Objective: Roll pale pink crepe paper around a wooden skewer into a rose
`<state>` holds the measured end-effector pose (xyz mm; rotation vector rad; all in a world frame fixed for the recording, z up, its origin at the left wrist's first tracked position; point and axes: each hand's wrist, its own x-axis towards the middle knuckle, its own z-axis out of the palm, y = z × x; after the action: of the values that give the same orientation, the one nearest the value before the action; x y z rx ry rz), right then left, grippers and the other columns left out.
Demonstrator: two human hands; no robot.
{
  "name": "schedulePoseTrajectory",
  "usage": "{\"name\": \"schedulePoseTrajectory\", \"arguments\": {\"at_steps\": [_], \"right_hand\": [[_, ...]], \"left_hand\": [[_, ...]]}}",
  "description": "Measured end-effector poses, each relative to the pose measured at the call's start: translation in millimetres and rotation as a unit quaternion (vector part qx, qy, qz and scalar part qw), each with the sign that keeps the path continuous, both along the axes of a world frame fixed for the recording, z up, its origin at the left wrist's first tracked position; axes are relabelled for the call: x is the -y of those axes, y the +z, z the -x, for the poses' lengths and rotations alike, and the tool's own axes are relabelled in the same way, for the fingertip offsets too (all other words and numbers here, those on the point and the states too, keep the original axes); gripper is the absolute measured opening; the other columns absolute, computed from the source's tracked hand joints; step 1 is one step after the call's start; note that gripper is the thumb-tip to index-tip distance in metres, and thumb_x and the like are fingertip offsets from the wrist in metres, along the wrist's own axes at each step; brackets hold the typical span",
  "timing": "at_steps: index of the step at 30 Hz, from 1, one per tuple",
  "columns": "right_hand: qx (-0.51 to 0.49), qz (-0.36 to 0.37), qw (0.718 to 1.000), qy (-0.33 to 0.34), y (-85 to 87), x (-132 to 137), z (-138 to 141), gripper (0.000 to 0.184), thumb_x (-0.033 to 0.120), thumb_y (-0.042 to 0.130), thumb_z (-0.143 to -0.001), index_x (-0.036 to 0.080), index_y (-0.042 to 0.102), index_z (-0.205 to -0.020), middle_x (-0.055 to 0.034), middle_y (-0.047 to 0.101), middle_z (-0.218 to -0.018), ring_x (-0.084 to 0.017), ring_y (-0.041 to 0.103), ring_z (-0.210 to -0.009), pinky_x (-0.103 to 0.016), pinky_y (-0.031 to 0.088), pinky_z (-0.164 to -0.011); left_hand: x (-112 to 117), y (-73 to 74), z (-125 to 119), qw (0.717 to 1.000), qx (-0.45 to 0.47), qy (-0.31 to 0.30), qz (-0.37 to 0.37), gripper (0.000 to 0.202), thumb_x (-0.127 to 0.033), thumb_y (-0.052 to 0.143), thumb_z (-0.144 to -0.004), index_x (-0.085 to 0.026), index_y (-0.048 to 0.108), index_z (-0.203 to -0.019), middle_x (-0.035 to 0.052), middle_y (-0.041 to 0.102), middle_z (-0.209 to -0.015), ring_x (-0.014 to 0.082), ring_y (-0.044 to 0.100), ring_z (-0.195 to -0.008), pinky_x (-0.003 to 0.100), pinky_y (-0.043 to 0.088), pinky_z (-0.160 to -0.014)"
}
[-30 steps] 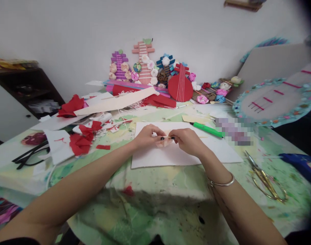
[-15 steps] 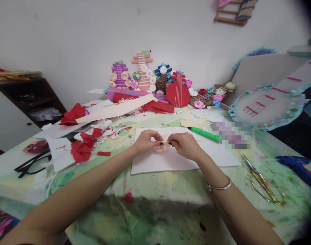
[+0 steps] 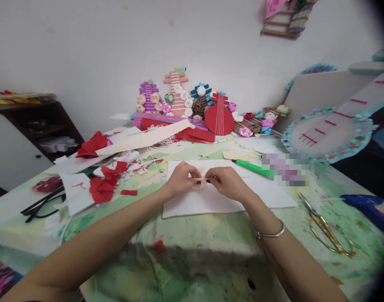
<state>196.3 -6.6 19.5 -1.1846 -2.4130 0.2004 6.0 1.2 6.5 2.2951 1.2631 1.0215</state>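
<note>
My left hand [image 3: 183, 179] and my right hand [image 3: 225, 181] meet over a white board [image 3: 192, 205] on the table. Thumbs and fingertips of both are pinched together on a small pale peach piece of paper [image 3: 202, 183], mostly covered by the fingers. A silver bangle [image 3: 273, 231] circles my right wrist. Behind the hands, a green-handled cutter [image 3: 253, 167] lies across the board's far edge. To the right of the board rest gold-handled scissors [image 3: 327, 228].
Red paper scraps [image 3: 105, 186] and black-framed glasses [image 3: 43, 205] lie at left. Paper-flower instrument models, among them a red lute [image 3: 219, 119], line the wall. A blue glue gun [image 3: 364, 205] and a large blue-edged lute [image 3: 327, 134] occupy the right.
Both hands stay at nearly the same spot; the fingers have shifted slightly and drawn closer together on the pale paper. The camera view has tilted a little.
</note>
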Motion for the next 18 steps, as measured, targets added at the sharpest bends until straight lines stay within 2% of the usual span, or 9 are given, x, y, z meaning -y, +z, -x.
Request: {"name": "schedulePoseTrajectory", "arguments": {"at_steps": [6,12,18], "right_hand": [[0.004,0.001,1.000,0.013,-0.2,0.9,1.8,0.017,0.016,0.049,-0.081,0.019,0.066,-0.083,-0.0032,0.069,-0.077,-0.013,0.055,-0.065,-0.023,0.031,-0.061],[0.002,0.003,1.000,0.008,-2.6,1.8,3.6,0.012,0.023,0.054,-0.081,0.020,0.065,-0.082,-0.0017,0.068,-0.076,-0.012,0.054,-0.062,-0.023,0.029,-0.059],[0.019,-0.026,0.999,-0.015,-5.6,3.3,7.4,0.016,0.024,0.050,-0.083,0.021,0.065,-0.079,-0.0007,0.066,-0.069,-0.012,0.054,-0.061,-0.023,0.027,-0.058]], "left_hand": [[-0.3,-3.8,-0.9,0.999,0.040,0.001,0.021,0.006,-0.016,0.071,-0.061,-0.020,0.068,-0.065,0.0023,0.067,-0.067,0.0206,0.055,-0.081,0.027,0.047,-0.062],[1.3,-4.6,-2.6,0.998,0.058,-0.004,0.032,0.006,-0.017,0.071,-0.062,-0.019,0.068,-0.065,0.0033,0.065,-0.065,0.0202,0.054,-0.081,0.025,0.048,-0.059],[1.5,-6.5,-3.4,0.998,0.065,-0.001,0.020,0.011,-0.009,0.069,-0.060,-0.018,0.068,-0.066,0.0023,0.063,-0.063,0.0188,0.055,-0.079,0.025,0.049,-0.061]]}}
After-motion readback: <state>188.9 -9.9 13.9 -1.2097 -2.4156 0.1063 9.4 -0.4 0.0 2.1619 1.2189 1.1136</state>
